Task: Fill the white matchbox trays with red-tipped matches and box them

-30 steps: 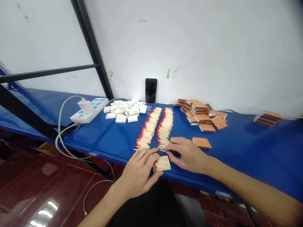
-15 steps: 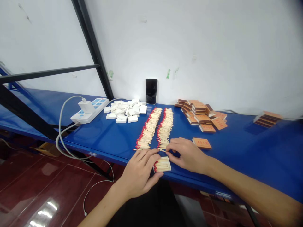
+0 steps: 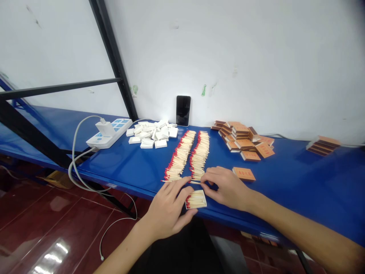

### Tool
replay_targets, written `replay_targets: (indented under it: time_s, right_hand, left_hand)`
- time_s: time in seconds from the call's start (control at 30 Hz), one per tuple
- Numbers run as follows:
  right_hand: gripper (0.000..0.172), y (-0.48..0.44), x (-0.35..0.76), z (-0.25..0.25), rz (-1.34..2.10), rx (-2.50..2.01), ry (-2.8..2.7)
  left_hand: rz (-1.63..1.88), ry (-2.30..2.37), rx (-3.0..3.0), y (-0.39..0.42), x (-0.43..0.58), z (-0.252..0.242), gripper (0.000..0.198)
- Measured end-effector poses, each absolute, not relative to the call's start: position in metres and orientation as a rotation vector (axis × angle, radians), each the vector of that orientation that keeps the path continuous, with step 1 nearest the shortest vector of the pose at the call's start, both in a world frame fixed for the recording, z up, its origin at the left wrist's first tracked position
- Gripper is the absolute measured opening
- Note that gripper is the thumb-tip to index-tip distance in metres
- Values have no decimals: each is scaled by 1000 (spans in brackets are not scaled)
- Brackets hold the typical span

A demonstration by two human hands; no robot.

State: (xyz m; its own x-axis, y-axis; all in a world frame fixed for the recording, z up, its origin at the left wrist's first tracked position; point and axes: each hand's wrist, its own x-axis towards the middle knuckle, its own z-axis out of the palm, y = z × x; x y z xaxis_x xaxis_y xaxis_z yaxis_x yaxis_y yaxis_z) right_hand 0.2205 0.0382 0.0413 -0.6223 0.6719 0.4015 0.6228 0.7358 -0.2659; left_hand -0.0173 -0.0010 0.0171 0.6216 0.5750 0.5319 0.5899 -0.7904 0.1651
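My left hand [image 3: 173, 205] grips a white matchbox tray [image 3: 204, 198] by its left end, thumb on the near side. Red-headed matches [image 3: 196, 198] lie inside it, heads to the left. The index finger of this hand reaches past the tray to the near end of a row of loose matches [image 3: 199, 154]. Just right of there, my right hand [image 3: 224, 187] pinches a match [image 3: 196, 183] between thumb and index finger; whether more than one is held I cannot tell. A second row of matches [image 3: 179, 158] runs alongside on the left.
White trays [image 3: 146, 135] are heaped at the back left. Orange matchbox sleeves [image 3: 243, 143] are piled at the right, with one sleeve [image 3: 244, 174] beside my right hand. A phone [image 3: 183, 110] leans on the wall. A power strip [image 3: 110, 133] with cables lies left, near a black post [image 3: 114, 49].
The match in my right hand has turned flatter, and my left index fingertip has straightened towards its head end. The tray stays in my left hand. The whole view has shifted slightly.
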Motion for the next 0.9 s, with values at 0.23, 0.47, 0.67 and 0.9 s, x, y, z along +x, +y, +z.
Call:
replay_targets:
  time_s: [0.23, 0.47, 0.67, 0.9]
  right_hand:
    - [13, 37, 220, 43, 127, -952, -2450]
    - [13, 37, 220, 43, 151, -972, -2479]
    - [14, 37, 220, 43, 170, -992, -2490]
    - [11, 36, 220, 43, 200, -1020, -2485]
  left_hand:
    - [-908, -1014, -2807, -1, -17, 20, 30]
    - [-885, -1011, -2822, -1, -17, 19, 30]
    - [-903, -1012, -2846, -1, -16, 21, 30]
    - [-914, -1005, -2867, 0, -16, 20, 29]
